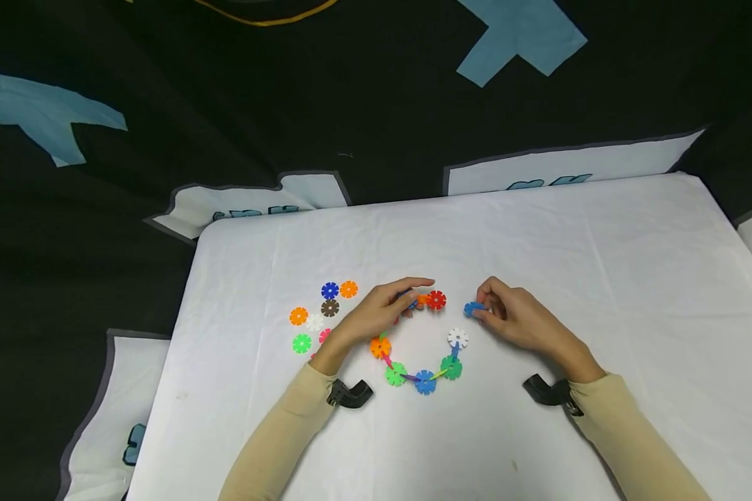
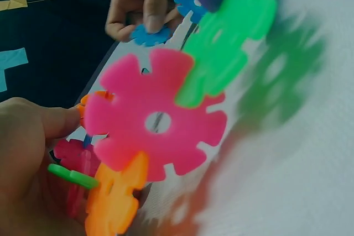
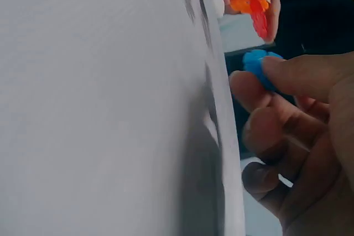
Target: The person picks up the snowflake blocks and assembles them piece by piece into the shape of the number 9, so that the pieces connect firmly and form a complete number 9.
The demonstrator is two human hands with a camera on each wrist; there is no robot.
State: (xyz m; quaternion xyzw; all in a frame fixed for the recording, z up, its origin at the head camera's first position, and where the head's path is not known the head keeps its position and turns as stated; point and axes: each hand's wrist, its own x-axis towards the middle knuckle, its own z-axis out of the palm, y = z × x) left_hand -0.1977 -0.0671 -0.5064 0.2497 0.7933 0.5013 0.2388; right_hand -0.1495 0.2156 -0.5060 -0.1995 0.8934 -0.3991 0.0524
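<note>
Pinching a small blue disc (image 1: 473, 309) between thumb and forefinger, the right hand (image 1: 514, 316) holds it above the white tabletop (image 1: 601, 313), just right of a chain of notched plastic discs (image 1: 425, 382). The chain curves into a ring with one gap: a red disc (image 1: 436, 300) ends it at the top, a white disc (image 1: 457, 338) ends it on the right, and the blue disc is near both, touching neither.

The left hand (image 1: 382, 306) grips the chain's upper left part — thumb against it, forefinger stretched out above. Some of the links there are hidden under the palm. The left wrist view shows a pink disc (image 2: 157, 120) close up, with a green disc (image 2: 229, 42) and an orange disc (image 2: 113, 203) slotted into its edge.

Left of that hand lie loose discs, among them a dark blue one (image 1: 330, 291), a brown one (image 1: 330, 307) and a light green one (image 1: 301, 344); the left forearm partly covers the group.

Both sleeves (image 1: 282, 431) are beige, each with a black mount (image 1: 351, 395) at the wrist. Behind the table hangs black cloth (image 1: 351, 104) with pale blue shapes and white patches (image 1: 564, 163). These patches bear blue, dark-edged markings (image 1: 570, 179), perhaps lettering — too slanted and cut off to read.
</note>
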